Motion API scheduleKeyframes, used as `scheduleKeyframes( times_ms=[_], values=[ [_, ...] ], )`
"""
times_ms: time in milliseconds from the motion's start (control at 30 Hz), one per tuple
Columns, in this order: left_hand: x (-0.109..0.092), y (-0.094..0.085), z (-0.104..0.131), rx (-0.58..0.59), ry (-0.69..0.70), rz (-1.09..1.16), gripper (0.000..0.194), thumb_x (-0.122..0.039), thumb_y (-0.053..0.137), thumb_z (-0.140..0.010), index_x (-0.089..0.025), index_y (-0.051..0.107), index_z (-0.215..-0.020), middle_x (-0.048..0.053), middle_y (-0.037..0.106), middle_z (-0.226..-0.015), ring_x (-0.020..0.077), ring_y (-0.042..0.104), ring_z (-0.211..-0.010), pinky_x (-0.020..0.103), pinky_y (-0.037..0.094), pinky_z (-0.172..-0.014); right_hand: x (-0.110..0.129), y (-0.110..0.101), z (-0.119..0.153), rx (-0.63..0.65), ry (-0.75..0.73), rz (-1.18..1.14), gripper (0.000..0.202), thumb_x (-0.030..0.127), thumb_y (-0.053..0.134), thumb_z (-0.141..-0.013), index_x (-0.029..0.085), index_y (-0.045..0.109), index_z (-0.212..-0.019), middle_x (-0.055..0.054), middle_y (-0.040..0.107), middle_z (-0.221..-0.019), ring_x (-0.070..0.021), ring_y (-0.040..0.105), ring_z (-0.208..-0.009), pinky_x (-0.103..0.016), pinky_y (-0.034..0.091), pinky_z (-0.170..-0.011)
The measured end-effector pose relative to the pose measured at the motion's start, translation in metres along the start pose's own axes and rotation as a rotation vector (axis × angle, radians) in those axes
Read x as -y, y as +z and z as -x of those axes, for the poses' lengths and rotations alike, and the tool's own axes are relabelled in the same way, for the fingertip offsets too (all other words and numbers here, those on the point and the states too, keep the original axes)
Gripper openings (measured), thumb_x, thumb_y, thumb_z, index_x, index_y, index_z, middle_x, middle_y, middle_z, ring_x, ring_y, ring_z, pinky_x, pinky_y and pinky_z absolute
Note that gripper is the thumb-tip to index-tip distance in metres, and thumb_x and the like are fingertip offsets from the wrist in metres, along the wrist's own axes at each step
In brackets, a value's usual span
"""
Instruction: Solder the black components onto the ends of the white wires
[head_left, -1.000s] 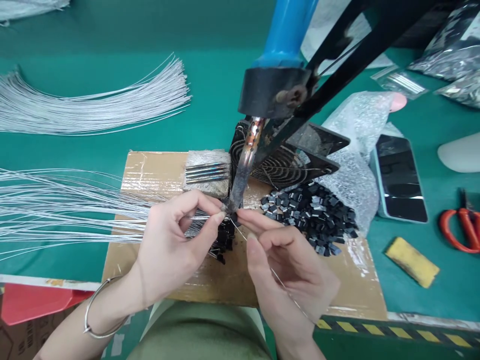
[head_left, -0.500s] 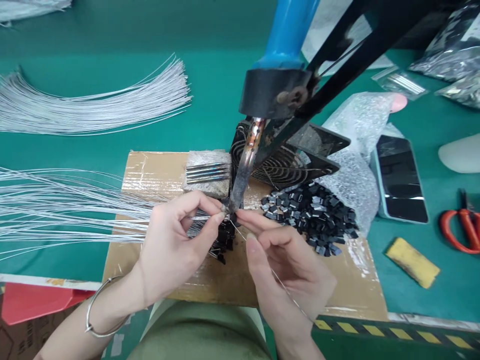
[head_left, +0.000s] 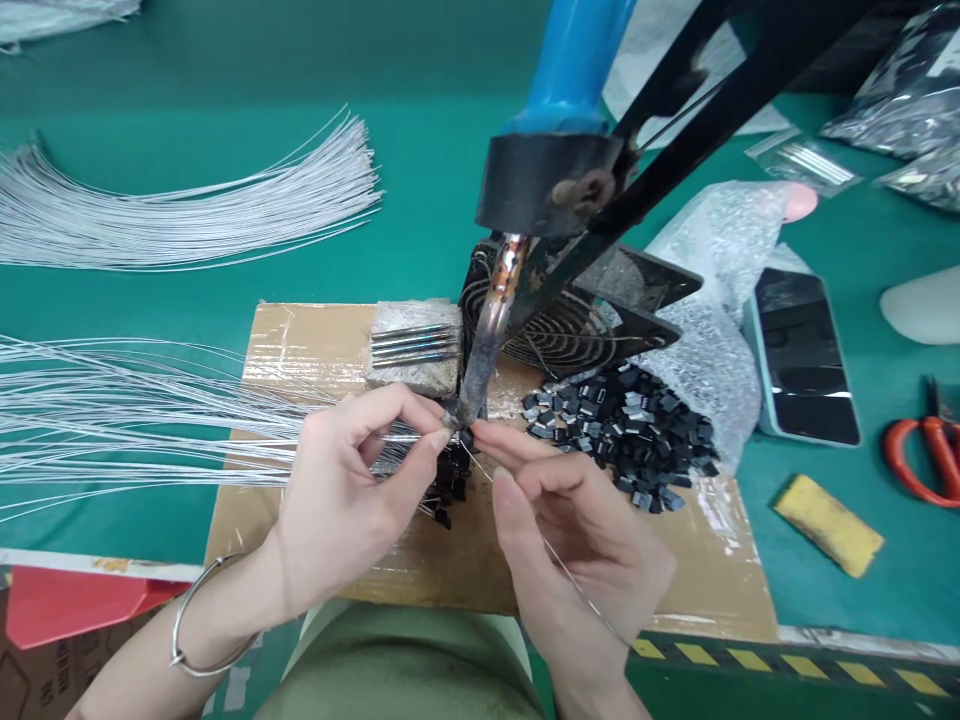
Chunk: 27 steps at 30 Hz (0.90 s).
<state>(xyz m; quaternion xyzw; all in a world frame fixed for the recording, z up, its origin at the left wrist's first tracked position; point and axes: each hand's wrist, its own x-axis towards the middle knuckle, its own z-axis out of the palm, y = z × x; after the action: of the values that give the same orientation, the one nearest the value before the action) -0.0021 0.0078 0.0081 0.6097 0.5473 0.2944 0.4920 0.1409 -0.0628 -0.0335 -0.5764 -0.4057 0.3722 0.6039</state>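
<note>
A soldering iron (head_left: 486, 365) with a blue handle hangs tip-down from a black stand. Just left of its tip, my left hand (head_left: 356, 490) is closed in a pinch on a thin white wire, whose end is mostly hidden by the fingers. My right hand (head_left: 581, 550) is closed around a strand of solder wire (head_left: 480, 466), held between thumb and fingers and running up to the tip. Its outstretched fingertips are by the tip too, at a small part I cannot make out. Black connectors with wires (head_left: 450, 485) lie below the tip.
A cardboard sheet (head_left: 300, 340) carries a small block with metal rods (head_left: 416, 375), a black fan (head_left: 570, 330) and a heap of small black connectors (head_left: 637, 430). Long white wires (head_left: 150, 430) spread left. A phone (head_left: 806, 350), yellow sponge (head_left: 829, 525) and red-handled pliers (head_left: 937, 460) lie right.
Hardly anything differs. Both hands keep their places at the iron's tip, and the whole view has shifted very slightly.
</note>
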Motion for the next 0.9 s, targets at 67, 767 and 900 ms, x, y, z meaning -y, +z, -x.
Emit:
scheduleKeyframes(
  times_ms=[67, 767, 900],
  values=[
    [-0.0003, 0.0001, -0.0002, -0.002, 0.001, 0.007, 0.011, -0.016, 0.07, -0.092, -0.019, 0.072, -0.081, 0.005, 0.079, -0.091, 0.0213, 0.075, -0.088, 0.031, 0.054, -0.072, 0.0004, 0.0006, -0.0002, -0.009, -0.001, 0.005, 0.016, 0.013, 0.071, -0.095, 0.023, 0.065, -0.083, -0.008, 0.084, -0.12, -0.0237, 0.082, -0.107, -0.037, 0.066, -0.1],
    [0.0002, 0.0005, 0.001, -0.017, 0.032, -0.002, 0.011, -0.015, 0.068, -0.09, -0.018, 0.072, -0.081, 0.004, 0.079, -0.091, 0.022, 0.076, -0.089, 0.031, 0.052, -0.067, -0.0006, 0.0009, -0.0017, -0.009, -0.062, 0.021, 0.019, 0.007, 0.071, -0.093, 0.023, 0.066, -0.084, -0.004, 0.084, -0.118, -0.0182, 0.082, -0.106, -0.027, 0.064, -0.098],
    [-0.0003, 0.0008, 0.0006, -0.022, 0.033, -0.01, 0.01, -0.015, 0.068, -0.09, -0.018, 0.072, -0.081, 0.005, 0.079, -0.092, 0.0229, 0.076, -0.088, 0.032, 0.052, -0.066, -0.0026, -0.0002, -0.0014, 0.003, -0.075, 0.017, 0.018, 0.006, 0.072, -0.093, 0.022, 0.067, -0.086, -0.004, 0.084, -0.119, -0.0173, 0.082, -0.106, -0.027, 0.064, -0.099]
  ],
)
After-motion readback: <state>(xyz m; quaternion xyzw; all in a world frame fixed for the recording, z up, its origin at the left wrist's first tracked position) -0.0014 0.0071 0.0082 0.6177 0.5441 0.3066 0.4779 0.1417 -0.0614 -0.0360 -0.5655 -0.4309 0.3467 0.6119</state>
